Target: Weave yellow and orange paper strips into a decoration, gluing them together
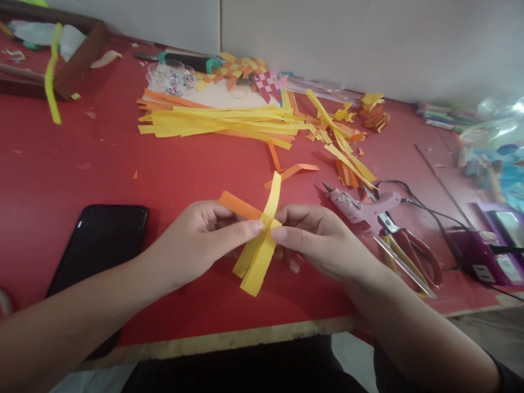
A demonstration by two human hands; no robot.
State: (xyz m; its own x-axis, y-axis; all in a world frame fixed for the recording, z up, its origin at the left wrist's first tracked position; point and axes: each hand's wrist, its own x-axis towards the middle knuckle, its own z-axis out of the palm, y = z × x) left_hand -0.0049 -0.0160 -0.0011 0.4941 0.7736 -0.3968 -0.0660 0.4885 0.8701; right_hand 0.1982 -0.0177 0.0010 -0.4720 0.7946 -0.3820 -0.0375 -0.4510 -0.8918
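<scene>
Yellow paper strips [257,262] cross an orange paper strip [241,206] between my two hands, above the front of the table. My left hand [216,229] is closed, its thumb pressed on the crossing from the left. From the other side my right hand [307,232] pinches the same spot between thumb and fingers. One yellow end points up and away; two yellow tails hang toward me. The orange end sticks out to the upper left. How the strips interlock under my thumbs is hidden. Folded orange strips [292,172] lie just beyond.
A black phone [102,240] lies left. On the right are a pink glue gun [364,207], red-handled pliers [417,254] and a purple box [487,256] with cables. Behind lie a pile of yellow strips [229,120], woven paper fish [245,68] and a wooden tray [82,60].
</scene>
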